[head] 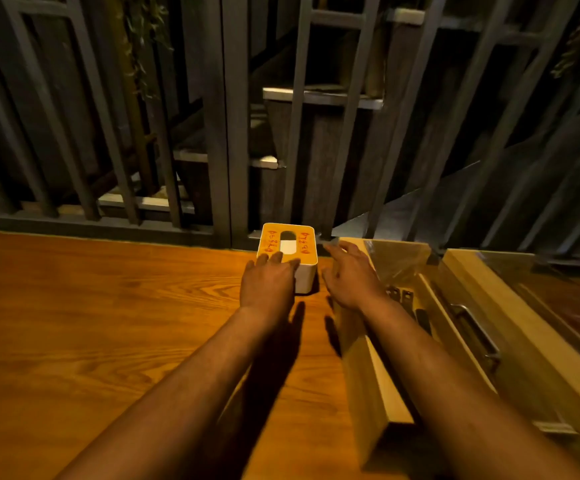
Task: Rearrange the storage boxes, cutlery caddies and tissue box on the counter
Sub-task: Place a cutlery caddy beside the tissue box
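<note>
Tissue box: at 12 o'clock on worktop, against the back rail. Left hand lies spread on its near edge; right hand hovers open at 3 o'clock (caddy beneath). Step judged: taking the box; next, close both hands on its sides.

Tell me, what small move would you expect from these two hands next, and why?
Probably closing both hands on the square white tissue box with the orange top. The left hand already rests its fingers on the box's near left corner, while the right hand hovers open just to its right, beside the long pale wooden cutlery caddy. Neither hand grips anything yet.
</note>
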